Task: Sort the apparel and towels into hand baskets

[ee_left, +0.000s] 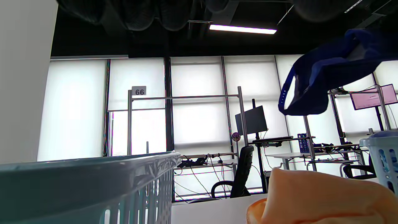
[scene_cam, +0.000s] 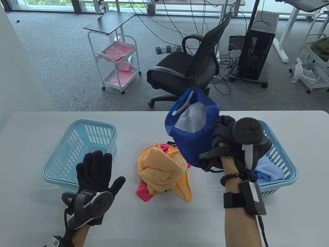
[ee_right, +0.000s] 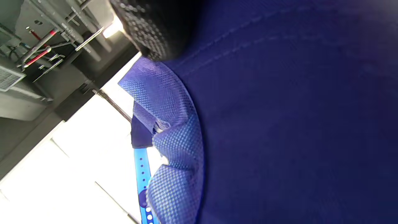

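I am holding a blue baseball cap [scene_cam: 193, 128] up above the table [scene_cam: 159, 221], its white lining and adjustable strap facing away from me, just left of the right basket [scene_cam: 279, 164]. My right hand [scene_cam: 226, 146] is gripping it, fingers curled around the cap's near edge. In the right wrist view, the blue fabric [ee_right: 295, 124] fills most of the frame, with one gloved fingertip [ee_right: 149, 31] pressing on it. Below the cap, an orange towel [scene_cam: 164, 172] is lying bunched over a pink towel [scene_cam: 144, 191] in the middle of the table. My left hand [scene_cam: 96, 172] is hovering flat, fingers spread and straight, holding nothing, over the near edge of the left basket [scene_cam: 77, 144]. A light blue garment [scene_cam: 270, 172] is lying inside the right basket.
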Motion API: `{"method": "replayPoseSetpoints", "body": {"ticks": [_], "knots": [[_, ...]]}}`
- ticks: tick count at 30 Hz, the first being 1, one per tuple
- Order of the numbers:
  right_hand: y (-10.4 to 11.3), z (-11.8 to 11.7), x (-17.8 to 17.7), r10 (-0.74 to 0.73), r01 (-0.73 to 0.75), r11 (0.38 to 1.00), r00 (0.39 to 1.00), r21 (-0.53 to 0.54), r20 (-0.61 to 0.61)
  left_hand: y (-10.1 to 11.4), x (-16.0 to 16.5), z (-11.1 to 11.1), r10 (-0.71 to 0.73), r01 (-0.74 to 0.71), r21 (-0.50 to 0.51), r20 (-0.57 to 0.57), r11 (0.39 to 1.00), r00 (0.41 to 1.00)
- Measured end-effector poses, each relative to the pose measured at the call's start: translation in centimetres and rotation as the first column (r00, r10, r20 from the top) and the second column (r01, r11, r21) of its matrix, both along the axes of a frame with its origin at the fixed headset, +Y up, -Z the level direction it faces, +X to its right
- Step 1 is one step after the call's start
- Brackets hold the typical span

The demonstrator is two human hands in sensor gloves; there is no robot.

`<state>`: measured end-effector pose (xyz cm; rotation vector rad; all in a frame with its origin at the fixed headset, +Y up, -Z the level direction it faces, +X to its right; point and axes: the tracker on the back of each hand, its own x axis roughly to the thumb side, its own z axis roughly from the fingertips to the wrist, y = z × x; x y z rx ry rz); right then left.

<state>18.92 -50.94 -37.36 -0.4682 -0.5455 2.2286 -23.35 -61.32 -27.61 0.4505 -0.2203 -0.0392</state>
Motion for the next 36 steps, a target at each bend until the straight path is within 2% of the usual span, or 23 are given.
{"method": "replayPoseSetpoints", "body": {"ticks": [6,8,15,20,27,29,31,36], "knots": [[0.2,1.3,6.4,0.050,-0.048,0.999,0.988,-0.018,0.144,0.0,0.2,0.0,-0.011,0.011,-0.004,-0.002,1.000,1.000],[-0.1,1.5,8.1,0.124,-0.116,0.992,0.974,-0.053,0.188,0.0,0.2,-0.1,-0.014,0.014,-0.005,-0.001,1.000,1.000],[-2.7,1.1,10.5,0.333,-0.295,0.939,0.907,-0.176,0.257,-0.1,0.5,-0.1,-0.025,0.025,-0.010,0.001,1.000,1.000],[-4.8,0.2,10.3,0.486,-0.429,0.865,0.845,-0.261,0.224,-0.2,0.7,-0.1,-0.033,0.033,-0.014,0.004,0.999,0.999],[-7.1,-1.6,10.4,0.523,-0.436,0.824,0.832,-0.363,0.187,-0.2,0.9,-0.1,-0.041,0.041,-0.018,0.005,0.999,0.999],[-7.7,-2.3,10.7,0.521,-0.418,0.804,0.837,-0.423,0.164,-0.2,0.9,-0.1,-0.043,0.043,-0.015,0.004,0.999,0.999],[-8.2,-2.7,10.9,0.552,-0.435,0.774,0.820,-0.459,0.154,-0.2,0.9,-0.1,-0.045,0.045,-0.014,0.004,0.999,0.999],[-9.1,-3.4,10.9,0.638,-0.491,0.650,0.768,-0.580,0.064,-0.3,1.0,-0.2,-0.048,0.048,-0.012,0.006,0.999,0.999]]}}
